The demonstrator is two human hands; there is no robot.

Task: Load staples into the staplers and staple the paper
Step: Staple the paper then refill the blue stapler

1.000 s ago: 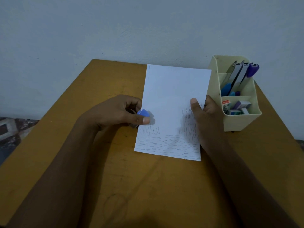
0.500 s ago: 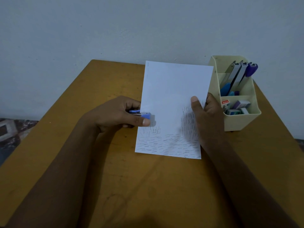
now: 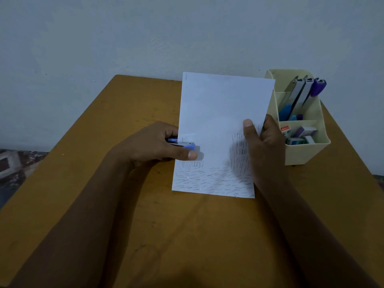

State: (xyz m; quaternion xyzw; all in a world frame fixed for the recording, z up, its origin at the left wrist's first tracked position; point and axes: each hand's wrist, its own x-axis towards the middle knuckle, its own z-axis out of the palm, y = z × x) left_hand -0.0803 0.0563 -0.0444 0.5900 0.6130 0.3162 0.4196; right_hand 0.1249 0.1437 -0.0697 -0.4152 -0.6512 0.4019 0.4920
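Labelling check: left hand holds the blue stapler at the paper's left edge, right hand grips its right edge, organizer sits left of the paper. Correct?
Not quite. The head view shows the organizer right of the paper, beside the right hand. The rest holds: left hand holds the blue stapler at the left edge.

Just one view, worn on the head, wide-angle, facing forward and down onto the wooden table (image 3: 104, 194). Close in: left hand (image 3: 151, 144) and right hand (image 3: 264, 146) sit mid-frame, pale wall (image 3: 145, 38) fills the top, desk organizer (image 3: 301, 152) at far right.
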